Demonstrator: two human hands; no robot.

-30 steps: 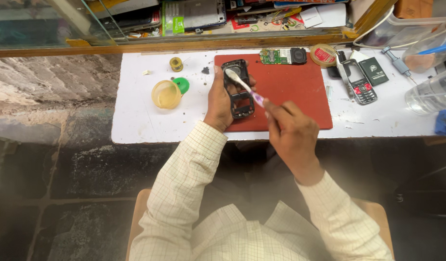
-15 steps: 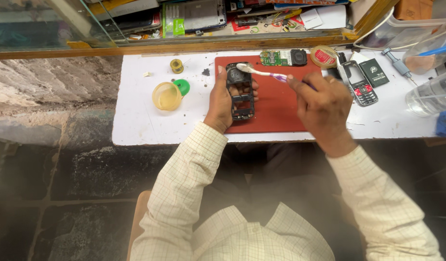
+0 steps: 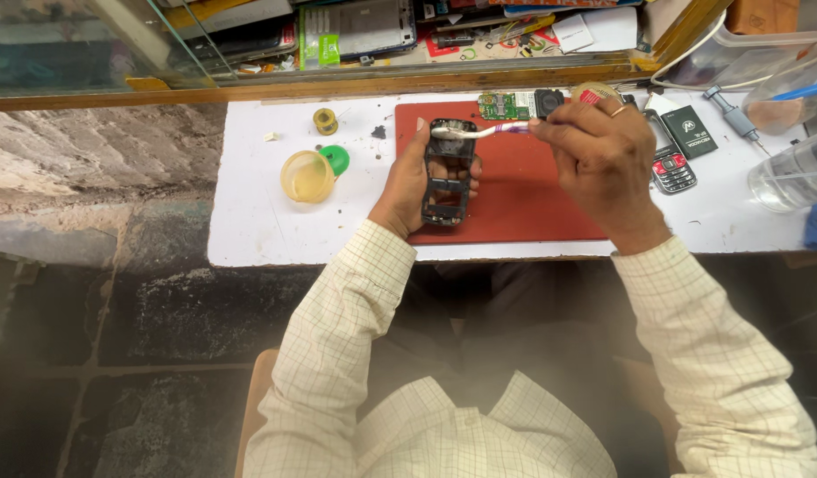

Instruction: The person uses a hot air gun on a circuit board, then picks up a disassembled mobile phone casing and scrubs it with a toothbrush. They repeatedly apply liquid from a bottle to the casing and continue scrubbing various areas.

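My left hand (image 3: 403, 188) grips a black phone frame (image 3: 447, 174) with open cut-outs, holding it upright over the red work mat (image 3: 524, 199). My right hand (image 3: 601, 152) holds a white toothbrush (image 3: 476, 132) with a purple grip. The brush lies level, and its bristle end rests on the top edge of the phone frame. Both sleeves are cream with a fine check.
A green circuit board (image 3: 504, 106) and a small black part (image 3: 548, 100) lie at the mat's far edge. A yellow cup (image 3: 307, 176), green cap (image 3: 336, 158) and solder spool (image 3: 325, 120) sit left. A keypad phone (image 3: 670, 168), a black battery (image 3: 689, 131) and a clear container (image 3: 793, 177) sit right.
My right hand moved up and to the right, swinging the toothbrush from a slant over the phone frame's middle to a level stroke on its top edge. The left hand stayed put.
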